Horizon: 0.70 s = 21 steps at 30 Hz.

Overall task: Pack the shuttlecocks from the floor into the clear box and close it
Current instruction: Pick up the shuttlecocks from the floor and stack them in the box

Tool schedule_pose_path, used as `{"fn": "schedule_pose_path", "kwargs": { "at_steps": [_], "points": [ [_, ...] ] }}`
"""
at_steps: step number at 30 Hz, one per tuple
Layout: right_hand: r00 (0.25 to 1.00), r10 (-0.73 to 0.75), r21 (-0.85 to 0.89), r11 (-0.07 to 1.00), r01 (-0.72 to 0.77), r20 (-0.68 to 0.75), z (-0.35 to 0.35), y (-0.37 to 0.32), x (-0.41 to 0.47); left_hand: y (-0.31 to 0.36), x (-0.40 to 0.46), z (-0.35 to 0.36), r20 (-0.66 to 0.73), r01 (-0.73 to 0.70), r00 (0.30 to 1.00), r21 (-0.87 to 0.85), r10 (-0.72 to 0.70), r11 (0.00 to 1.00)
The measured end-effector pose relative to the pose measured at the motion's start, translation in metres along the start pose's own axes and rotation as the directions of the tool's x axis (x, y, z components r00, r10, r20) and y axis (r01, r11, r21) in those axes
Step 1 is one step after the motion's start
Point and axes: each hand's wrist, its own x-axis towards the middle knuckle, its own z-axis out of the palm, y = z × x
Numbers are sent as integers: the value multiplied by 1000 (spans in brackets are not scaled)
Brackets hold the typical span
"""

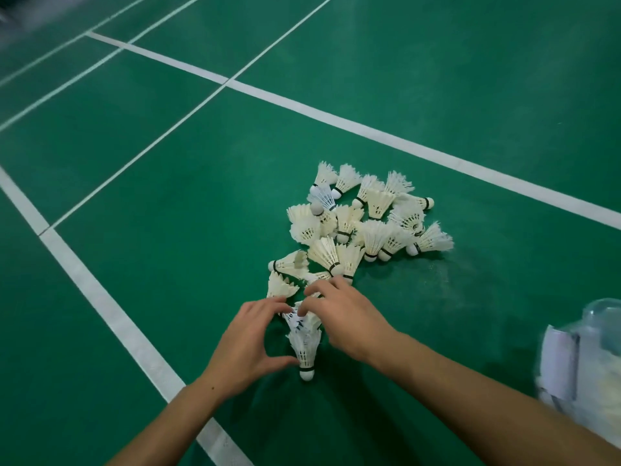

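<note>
A heap of white feather shuttlecocks (363, 223) lies on the green court floor, right of the middle. In front of it, a short nested stack of shuttlecocks (304, 344) points its cork base toward me. My left hand (248, 344) grips this stack, thumb near the cork and fingers at the feather end. My right hand (346, 314) pinches the feather end of the same stack from the right. The clear box (584, 361) sits at the right edge, blurred and partly cut off, with white shapes inside.
White court lines (111, 314) cross the green floor, one running diagonally just left of my left forearm. Two loose shuttlecocks (285, 274) lie just beyond my fingers. The floor around the heap is bare green mat.
</note>
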Motion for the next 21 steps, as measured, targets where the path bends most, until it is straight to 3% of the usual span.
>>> {"fn": "schedule_pose_path", "kwargs": {
  "at_steps": [3,7,14,17,21],
  "points": [
    [998,-40,-50,998,43,53,2,4,11,10,5,12,16,56,998,1,-56,998],
    [997,-74,-101,992,75,10,8,13,13,21,14,25,-40,165,986,92,-162,982],
    [994,-57,-207,978,36,-95,14,29,-3,36,20,38,-61,78,996,314,-62,946],
    [998,5,-147,989,-14,-68,10,33,-13,42,20,47,3,92,995,276,-96,957],
    [995,82,-61,994,-85,-57,-2,36,-29,53,18,53,69,186,979,85,-192,979]
  ]
}}
